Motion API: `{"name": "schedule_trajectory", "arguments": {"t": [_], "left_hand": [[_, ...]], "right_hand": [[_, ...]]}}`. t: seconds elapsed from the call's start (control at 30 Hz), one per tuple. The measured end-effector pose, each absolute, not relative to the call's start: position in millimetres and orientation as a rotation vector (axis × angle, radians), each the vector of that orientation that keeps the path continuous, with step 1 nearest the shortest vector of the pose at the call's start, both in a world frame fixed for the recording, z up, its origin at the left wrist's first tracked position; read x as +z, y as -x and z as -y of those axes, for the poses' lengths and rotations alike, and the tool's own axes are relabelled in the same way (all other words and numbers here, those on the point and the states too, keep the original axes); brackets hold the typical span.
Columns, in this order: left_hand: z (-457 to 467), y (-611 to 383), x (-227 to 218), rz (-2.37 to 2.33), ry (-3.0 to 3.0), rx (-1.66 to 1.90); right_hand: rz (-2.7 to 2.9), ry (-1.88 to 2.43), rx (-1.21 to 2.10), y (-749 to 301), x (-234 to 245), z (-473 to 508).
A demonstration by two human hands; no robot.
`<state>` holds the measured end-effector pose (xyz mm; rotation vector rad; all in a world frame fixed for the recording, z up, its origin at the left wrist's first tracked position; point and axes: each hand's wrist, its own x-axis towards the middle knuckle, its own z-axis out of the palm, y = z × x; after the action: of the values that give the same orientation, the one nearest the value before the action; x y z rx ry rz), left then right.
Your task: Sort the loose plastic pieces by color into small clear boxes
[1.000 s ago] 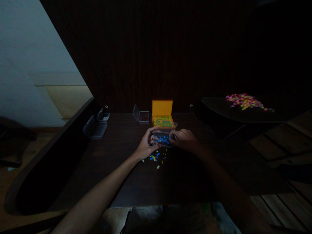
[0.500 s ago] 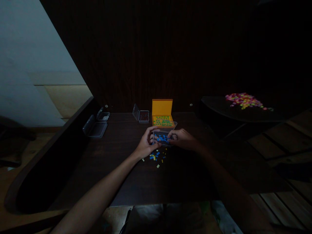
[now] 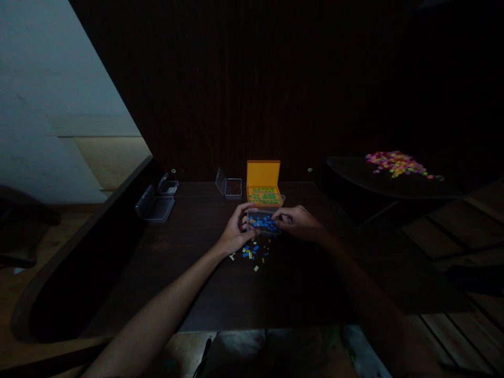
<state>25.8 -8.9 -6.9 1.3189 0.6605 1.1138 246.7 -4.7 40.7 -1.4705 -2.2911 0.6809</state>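
My left hand (image 3: 234, 231) is wrapped round the left end of a clear plastic box (image 3: 270, 232), holding it slightly raised toward me. Small blue pieces (image 3: 261, 222), like tiny toy bricks, lie scattered inside. At the box's right end, my right hand (image 3: 298, 221) has its thumb and fingers pinched together over the rim; whatever is between them is too small to make out. Just in front of the box, loose blue, yellow and cream pieces (image 3: 250, 255) are spread on the dark wooden table (image 3: 212, 304).
Behind the hands stands an open yellow box (image 3: 263, 174) with green pieces inside. Left of it is an open clear box (image 3: 233, 188) with dark red contents. More open clear boxes (image 3: 162, 209) sit farther left. A colourful heap of small pieces (image 3: 399, 164) lies on a side surface.
My right fingers have drawn back slightly from inside the box to its right rim, uncovering more blue pieces. The left hand keeps its hold; the view has shifted a little.
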Motion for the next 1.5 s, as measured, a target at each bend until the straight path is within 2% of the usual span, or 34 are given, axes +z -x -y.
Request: {"name": "schedule_trajectory", "arguments": {"t": [0.27, 0.53, 0.8, 1.5], "left_hand": [[6, -25, -10, -0.656, -1.301, 1.11], [3, -23, -10, -0.691, -1.302, 1.126], [-7, -15, -13, -0.764, -1.276, 1.2], [-6, -15, -11, -0.764, -1.256, 1.185]], "right_hand": [[2.405, 1.461, 0.594, -243, 40, 7], [2.239, 1.499, 0.499, -246, 43, 8], [2.58, 1.477, 0.702, -248, 44, 11], [2.603, 1.619, 0.604, -246, 38, 9]]}}
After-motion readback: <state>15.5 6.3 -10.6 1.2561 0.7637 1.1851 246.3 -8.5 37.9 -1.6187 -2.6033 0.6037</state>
